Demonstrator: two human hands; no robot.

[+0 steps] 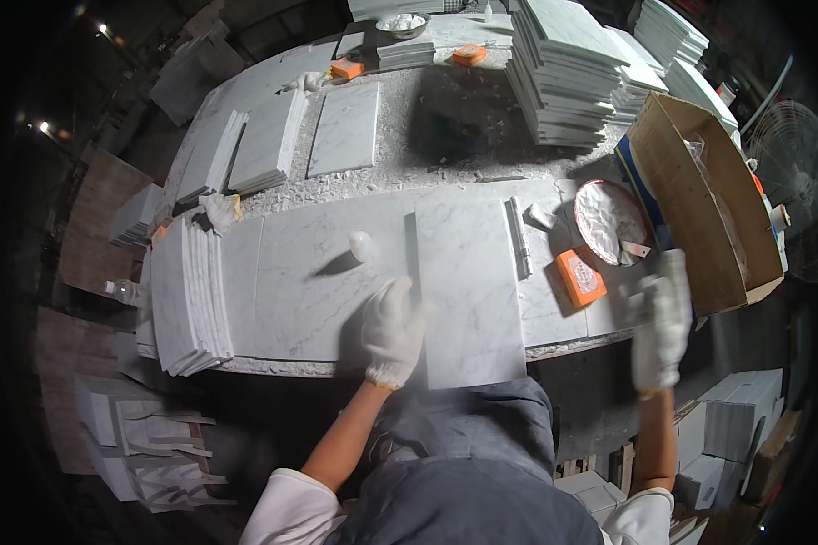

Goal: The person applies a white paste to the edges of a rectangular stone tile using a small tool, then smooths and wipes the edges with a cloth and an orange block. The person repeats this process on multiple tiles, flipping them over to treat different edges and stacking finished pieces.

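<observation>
My left hand (393,331), in a white knit glove, is closed on the left edge of a long white marble tile (468,282) with grey veins. The tile lies over other slabs, and its near end juts past the table edge toward my lap. My right hand (661,322), also gloved, is raised at the right by the cardboard box, blurred by motion. Its fingers look stretched out and I see nothing in them. Near it are an orange block (580,278) and a red-rimmed bowl of white paste (609,218) with a scraper (634,249) in it.
A small white bulb-shaped object (362,246) stands left of the tile. Along its right side lies a slim metallic tool (520,238). Tile stacks rise at the left (186,300) and far right (563,77). An open cardboard box (704,200) borders the right side.
</observation>
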